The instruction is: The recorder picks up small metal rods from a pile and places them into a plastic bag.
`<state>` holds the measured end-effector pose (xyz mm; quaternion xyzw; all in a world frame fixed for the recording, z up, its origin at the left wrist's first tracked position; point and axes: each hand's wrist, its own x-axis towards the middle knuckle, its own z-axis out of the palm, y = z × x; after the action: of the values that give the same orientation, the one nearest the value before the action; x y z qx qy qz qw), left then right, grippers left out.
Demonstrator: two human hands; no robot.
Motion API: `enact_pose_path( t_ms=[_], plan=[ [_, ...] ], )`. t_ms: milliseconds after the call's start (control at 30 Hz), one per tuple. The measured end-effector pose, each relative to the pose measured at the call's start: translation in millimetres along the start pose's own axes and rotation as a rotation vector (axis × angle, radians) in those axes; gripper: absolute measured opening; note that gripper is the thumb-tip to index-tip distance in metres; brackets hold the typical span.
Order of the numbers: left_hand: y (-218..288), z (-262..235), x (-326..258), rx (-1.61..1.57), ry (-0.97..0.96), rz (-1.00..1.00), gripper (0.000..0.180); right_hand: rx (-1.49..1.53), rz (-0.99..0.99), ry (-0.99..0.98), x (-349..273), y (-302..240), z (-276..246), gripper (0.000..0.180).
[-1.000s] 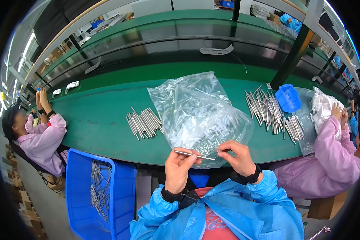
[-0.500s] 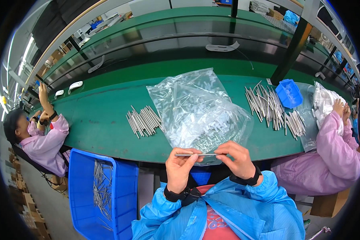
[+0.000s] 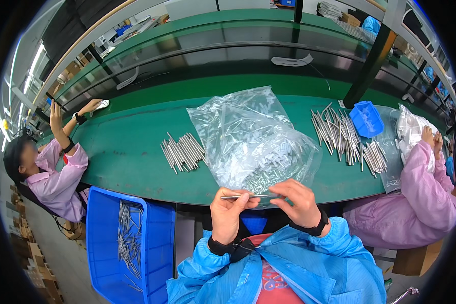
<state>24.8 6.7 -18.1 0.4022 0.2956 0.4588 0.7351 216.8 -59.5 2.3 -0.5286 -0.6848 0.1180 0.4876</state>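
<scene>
Across the room runs a long green counter [image 3: 121, 152], with a co-worker in a pink sleeve [image 3: 68, 164] at its far left. Below its near edge, at your left, stands a blue bin [image 3: 159, 238] with loose metal rods [image 3: 130, 238] inside, its high walls probably there to contain them. On the counter, a left bundle of rods [image 3: 184, 153] lies roughly side by side, perhaps so you can pick them singly. Next comes a clear plastic bag [image 3: 238, 119], spread flat in front of you and holding small pale pieces [image 3: 281, 156].

Your left hand [image 3: 227, 215] grasps one slim metal rod [image 3: 262, 195], pinched between thumb and fingers just over the counter's near edge; it lies nearly level, likely so its right end faces your other hand. Your right hand [image 3: 302, 205] has thumb and forefinger slightly parted about that end; you cannot tell from here whether they grip it.

Farther right lie more rods [image 3: 339, 134], beside a blue tray [image 3: 371, 131] of translucent bits, then another co-worker [image 3: 423, 197] in pink, hands at a white bag [image 3: 410, 126].
</scene>
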Motion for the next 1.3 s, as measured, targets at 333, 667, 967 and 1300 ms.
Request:
enact_pose_path(
  t_ms=[333,667,967,1300],
  plan=[
    [-3,-1,-1,-0.033,-0.033,-0.031,0.011,0.034,-0.107,0.010,0,7,10,0.019],
    [-6,-9,0,-0.053,-0.030,-0.047,0.010,0.032,-0.103,0.034,0,11,15,0.019],
    [-5,-14,0,-0.080,-0.015,-0.067,0.011,0.016,-0.051,-0.019,6,4,11,0.020],
    [-7,-16,2,-0.106,-0.025,-0.059,0.010,0.043,-0.072,-0.025,3,12,23,0.019]
  ],
)
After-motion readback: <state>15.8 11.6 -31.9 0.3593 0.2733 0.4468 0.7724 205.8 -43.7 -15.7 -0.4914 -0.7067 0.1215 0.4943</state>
